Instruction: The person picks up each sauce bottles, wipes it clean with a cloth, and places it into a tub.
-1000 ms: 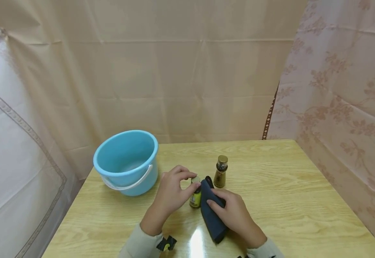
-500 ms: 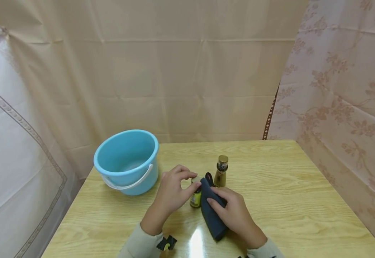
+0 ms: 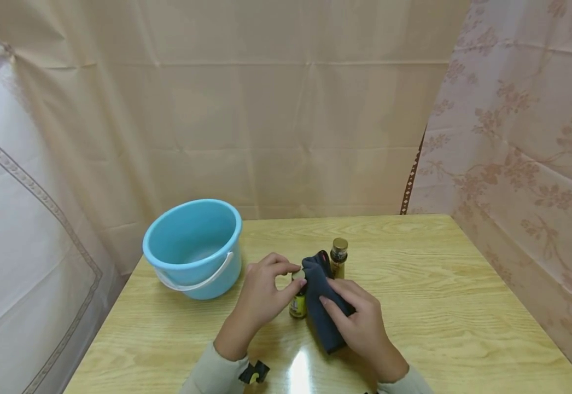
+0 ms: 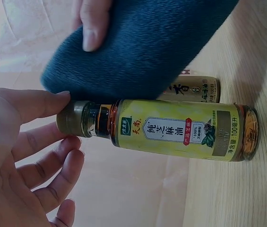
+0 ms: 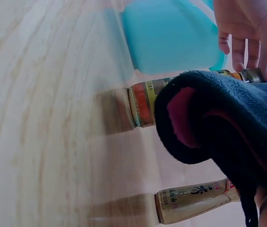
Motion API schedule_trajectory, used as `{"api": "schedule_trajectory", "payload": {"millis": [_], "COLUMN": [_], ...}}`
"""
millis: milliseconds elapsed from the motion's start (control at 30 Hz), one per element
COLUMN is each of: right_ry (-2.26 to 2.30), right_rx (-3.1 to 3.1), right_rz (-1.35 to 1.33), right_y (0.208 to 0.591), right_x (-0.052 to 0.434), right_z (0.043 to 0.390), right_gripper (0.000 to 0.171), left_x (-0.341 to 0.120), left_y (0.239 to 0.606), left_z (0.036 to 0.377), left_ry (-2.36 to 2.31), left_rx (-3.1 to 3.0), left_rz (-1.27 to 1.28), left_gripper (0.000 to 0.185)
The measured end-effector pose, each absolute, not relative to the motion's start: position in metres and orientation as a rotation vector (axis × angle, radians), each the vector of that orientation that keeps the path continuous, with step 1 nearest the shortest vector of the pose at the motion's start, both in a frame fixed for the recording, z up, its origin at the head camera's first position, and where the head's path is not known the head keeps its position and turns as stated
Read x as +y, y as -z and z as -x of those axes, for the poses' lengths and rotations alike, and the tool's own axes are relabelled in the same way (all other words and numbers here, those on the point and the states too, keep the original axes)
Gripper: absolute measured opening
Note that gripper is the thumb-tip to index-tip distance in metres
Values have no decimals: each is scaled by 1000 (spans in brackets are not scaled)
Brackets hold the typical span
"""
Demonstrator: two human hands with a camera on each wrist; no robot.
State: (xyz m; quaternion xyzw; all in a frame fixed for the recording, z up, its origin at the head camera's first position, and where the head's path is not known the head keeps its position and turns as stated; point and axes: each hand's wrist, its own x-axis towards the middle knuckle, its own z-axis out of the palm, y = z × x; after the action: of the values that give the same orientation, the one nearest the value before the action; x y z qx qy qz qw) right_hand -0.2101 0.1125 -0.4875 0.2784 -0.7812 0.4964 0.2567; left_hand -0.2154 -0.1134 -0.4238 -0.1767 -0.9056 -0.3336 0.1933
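Observation:
A small sesame oil bottle (image 4: 171,128) with a yellow label stands upright on the table. My left hand (image 3: 266,287) pinches its cap (image 4: 73,118) between thumb and fingers. In my right hand (image 3: 362,323) is a folded dark blue cloth (image 3: 321,314), gripped with the thumb on the near face. The cloth lies along the right side of the bottle and hides part of it in the head view. Pink shows inside its fold (image 5: 183,118) in the right wrist view. Just behind the cloth stands a second, gold-capped bottle (image 3: 339,253), partly covered by it.
A light blue bucket (image 3: 217,282) with a white handle (image 3: 219,272) stands to the left of my left hand. The wooden table (image 3: 443,306) ends at a beige curtain (image 3: 286,109) at the back. A floral curtain (image 3: 527,153) hangs along the right.
The cloth has moved up along the bottle, and its upper end now bends over near the cap. My right hand has shifted slightly right. My left hand keeps its place on the cap.

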Motion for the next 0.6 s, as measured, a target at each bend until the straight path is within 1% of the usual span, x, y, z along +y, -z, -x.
{"api": "schedule_trajectory", "payload": {"millis": [233, 433, 600], "right_ry": [-1381, -1398, -1354], "right_rx": [-2013, -2070, -2159], "right_rz": [-789, -759, -725], "right_y": [484, 481, 489], "right_x": [111, 111, 114], "right_z": [210, 208, 211], "right_gripper": [43, 38, 34], "left_x": [-113, -113, -112], "left_y": [425, 425, 425], "left_z": [216, 216, 216], "left_ry": [946, 934, 926], "left_rx": [-2526, -2523, -2530], "left_rz": [496, 495, 496], "left_gripper": [25, 24, 24]}}
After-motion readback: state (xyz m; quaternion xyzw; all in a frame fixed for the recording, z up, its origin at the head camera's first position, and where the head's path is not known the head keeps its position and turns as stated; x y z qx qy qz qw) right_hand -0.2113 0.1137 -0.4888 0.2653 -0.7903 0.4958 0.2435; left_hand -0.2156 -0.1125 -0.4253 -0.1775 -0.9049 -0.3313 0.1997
